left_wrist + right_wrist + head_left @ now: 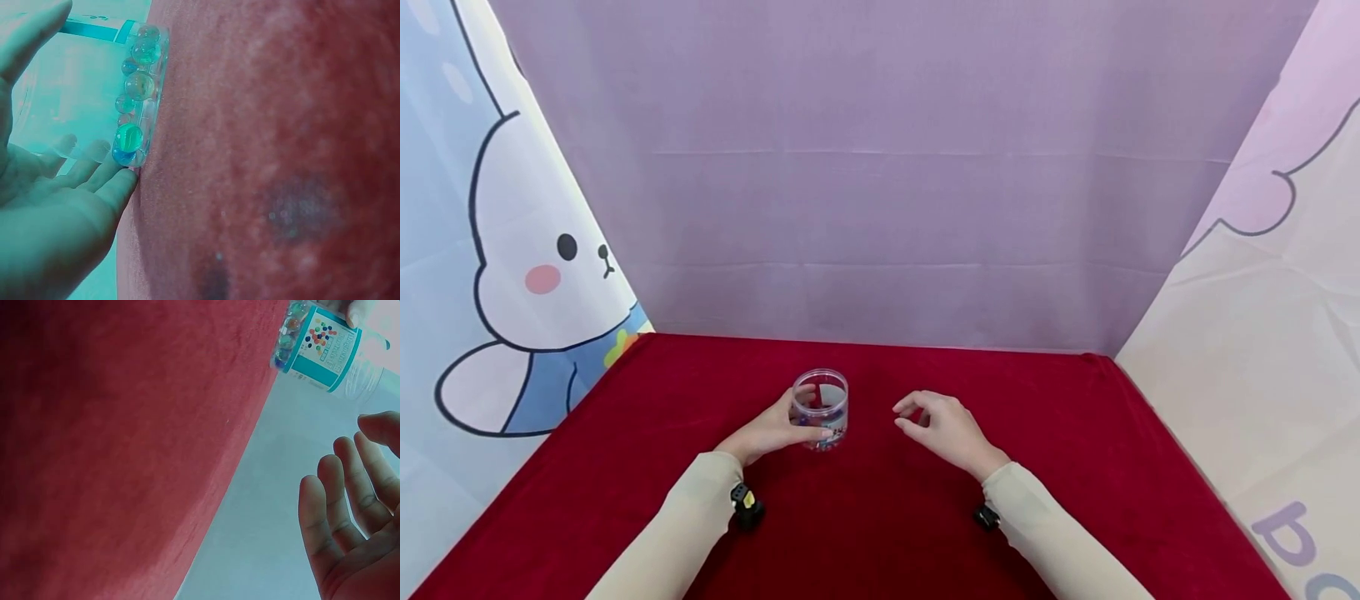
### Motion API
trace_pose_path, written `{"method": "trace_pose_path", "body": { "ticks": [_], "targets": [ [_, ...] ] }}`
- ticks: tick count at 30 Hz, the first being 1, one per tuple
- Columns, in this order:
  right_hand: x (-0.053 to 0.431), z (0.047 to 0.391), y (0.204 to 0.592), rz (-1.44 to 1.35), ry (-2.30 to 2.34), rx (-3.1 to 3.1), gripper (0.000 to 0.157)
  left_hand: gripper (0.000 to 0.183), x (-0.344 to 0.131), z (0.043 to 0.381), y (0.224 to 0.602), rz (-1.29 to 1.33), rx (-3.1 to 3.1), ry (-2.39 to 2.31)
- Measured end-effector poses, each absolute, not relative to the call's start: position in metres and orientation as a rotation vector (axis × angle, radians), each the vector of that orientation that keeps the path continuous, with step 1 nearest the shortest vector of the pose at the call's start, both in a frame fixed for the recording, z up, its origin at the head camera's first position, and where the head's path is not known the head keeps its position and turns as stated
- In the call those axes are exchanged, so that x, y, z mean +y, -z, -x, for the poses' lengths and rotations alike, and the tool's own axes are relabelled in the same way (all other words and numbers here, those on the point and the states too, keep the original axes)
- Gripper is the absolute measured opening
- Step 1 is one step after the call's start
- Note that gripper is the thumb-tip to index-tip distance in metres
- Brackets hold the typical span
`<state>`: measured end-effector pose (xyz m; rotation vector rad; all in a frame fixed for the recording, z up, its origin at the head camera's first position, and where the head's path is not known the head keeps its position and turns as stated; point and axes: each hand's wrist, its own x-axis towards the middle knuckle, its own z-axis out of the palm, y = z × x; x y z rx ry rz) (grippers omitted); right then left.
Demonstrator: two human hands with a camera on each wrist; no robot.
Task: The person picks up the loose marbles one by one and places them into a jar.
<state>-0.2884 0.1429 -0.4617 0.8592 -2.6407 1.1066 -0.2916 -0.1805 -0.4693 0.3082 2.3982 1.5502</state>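
Note:
A clear plastic jar with no lid on its mouth stands left of the middle of the table. Glass marbles lie along its bottom, and a teal-and-white label wraps its side. My left hand grips the jar from the left, thumb across the near side and fingers round the far side. To the right, my right hand hovers apart from the jar with its fingers loosely bent and nothing between them. In the right wrist view its palm and fingers show bare.
A red cloth covers the table. Behind it hangs a purple curtain. A panel with a cartoon animal stands on the left, and a pale printed panel on the right.

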Motion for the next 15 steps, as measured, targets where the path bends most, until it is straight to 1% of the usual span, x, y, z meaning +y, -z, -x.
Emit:
{"method": "trace_pose_path", "body": {
  "ticks": [15],
  "targets": [
    [0.157, 0.291, 0.471, -0.869, -1.106, -2.637, 0.018, 0.096, -0.189, 0.285, 0.462, -0.275, 2.391, -1.541]
  ]
}}
